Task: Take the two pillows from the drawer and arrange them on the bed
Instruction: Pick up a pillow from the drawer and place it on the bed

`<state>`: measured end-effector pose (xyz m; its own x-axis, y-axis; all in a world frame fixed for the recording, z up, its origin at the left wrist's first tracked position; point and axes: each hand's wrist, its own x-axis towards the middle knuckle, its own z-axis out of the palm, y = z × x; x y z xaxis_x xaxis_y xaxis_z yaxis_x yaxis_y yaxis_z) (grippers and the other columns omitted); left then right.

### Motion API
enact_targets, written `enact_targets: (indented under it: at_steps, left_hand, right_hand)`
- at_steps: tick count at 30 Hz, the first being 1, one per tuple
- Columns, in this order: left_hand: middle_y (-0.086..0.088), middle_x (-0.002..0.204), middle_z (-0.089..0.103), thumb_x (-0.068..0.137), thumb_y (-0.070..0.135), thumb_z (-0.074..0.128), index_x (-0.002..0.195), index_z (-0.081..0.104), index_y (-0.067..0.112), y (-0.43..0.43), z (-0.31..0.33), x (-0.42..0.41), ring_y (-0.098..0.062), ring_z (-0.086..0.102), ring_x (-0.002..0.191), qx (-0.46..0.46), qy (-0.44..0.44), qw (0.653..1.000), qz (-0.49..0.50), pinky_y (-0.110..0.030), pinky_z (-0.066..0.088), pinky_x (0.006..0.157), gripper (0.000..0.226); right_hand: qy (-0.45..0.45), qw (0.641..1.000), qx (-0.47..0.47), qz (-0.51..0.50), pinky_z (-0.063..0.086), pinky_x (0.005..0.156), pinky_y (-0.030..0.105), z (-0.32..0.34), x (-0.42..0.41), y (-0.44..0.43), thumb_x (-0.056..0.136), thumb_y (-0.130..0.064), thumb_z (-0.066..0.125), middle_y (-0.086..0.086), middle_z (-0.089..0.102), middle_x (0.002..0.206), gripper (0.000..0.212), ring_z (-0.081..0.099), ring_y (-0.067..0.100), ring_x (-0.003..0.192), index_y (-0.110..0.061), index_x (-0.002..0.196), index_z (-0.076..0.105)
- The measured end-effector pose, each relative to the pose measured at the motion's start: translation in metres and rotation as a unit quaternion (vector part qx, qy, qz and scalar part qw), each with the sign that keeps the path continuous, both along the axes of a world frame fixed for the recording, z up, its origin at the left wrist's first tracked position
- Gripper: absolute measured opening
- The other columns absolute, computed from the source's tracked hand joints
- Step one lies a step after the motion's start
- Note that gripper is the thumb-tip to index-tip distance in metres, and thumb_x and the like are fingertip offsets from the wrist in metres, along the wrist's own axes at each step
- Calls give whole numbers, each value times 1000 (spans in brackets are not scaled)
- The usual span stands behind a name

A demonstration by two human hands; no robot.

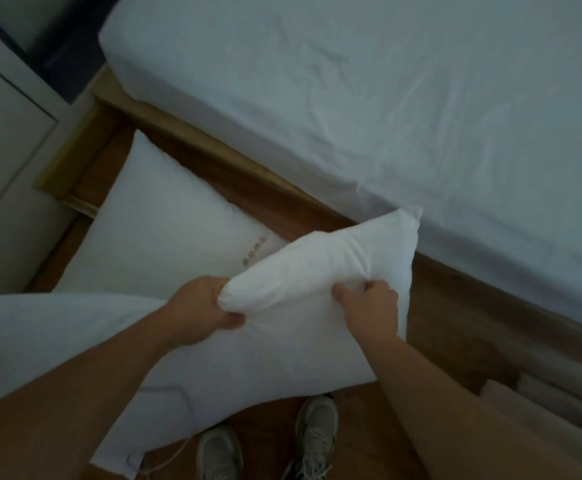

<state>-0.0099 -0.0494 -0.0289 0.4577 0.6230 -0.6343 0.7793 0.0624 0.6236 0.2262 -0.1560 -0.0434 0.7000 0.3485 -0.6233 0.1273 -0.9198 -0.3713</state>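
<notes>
A white pillow [303, 271] is lifted above the open wooden drawer [455, 306], its far corner touching the side of the bed [386, 98]. My left hand [202, 306] pinches its near left edge. My right hand [369, 306] grips a fold on its right side. A second white pillow [164, 230] with a small brownish mark lies flat in the drawer to the left, partly hidden under the held one. The bed has a white fitted sheet and fills the upper right.
A white cabinet [2, 133] stands at the left. Folded beige cloth [542, 403] lies in the drawer's right end. My two sneakers [313, 431] stand on the wood below. More white fabric [40, 327] hangs under my left arm.
</notes>
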Motion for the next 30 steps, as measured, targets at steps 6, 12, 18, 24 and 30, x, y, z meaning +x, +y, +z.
enact_targets:
  at_steps: [6, 12, 18, 24, 30]
  left_hand:
    - [-3, 87, 75, 58, 38, 75, 90, 73, 18, -4, 105, 11, -20, 68, 81, 23, -84, 995, 48, -40, 54, 74, 38]
    - [8, 82, 67, 60, 43, 74, 90, 67, 24, 53, 240, 36, 4, 60, 75, 98, -189, 975, 66, -24, 49, 69, 37]
    - [19, 80, 64, 68, 22, 83, 88, 62, 30, 100, 377, 72, 7, 60, 70, 168, -273, 944, 83, -6, 44, 62, 30]
    - [5, 77, 77, 64, 9, 85, 82, 74, 20, 132, 462, 119, -9, 71, 68, 113, -410, 891, 158, -17, 55, 55, 23]
    - [-10, 82, 77, 52, 15, 84, 89, 75, 18, 171, 457, 193, -29, 73, 76, 3, -451, 860, 237, -37, 58, 64, 38]
  right_hand:
    - [53, 991, 56, -108, 45, 90, 43, 96, -2, 2, 83, -48, 61, 11, 45, 136, 69, 49, 31, 117, -11, 137, 39]
    - [98, 973, 143, -151, 42, 99, 48, 220, 7, 54, 77, -68, 59, 15, 39, 147, 93, 44, 37, 127, -12, 144, 31]
    - [242, 913, 249, -215, 46, 95, 56, 345, 22, 96, 57, -88, 52, 14, 53, 135, 98, 59, 32, 103, -20, 127, 48]
    - [312, 859, 334, -232, 27, 106, 57, 387, 75, 110, 44, -93, 51, 13, 47, 142, 123, 41, 33, 133, -29, 146, 29]
    - [312, 819, 361, -318, 29, 105, 49, 371, 158, 152, 59, -88, 48, 14, 51, 140, 104, 45, 26, 130, -27, 142, 40]
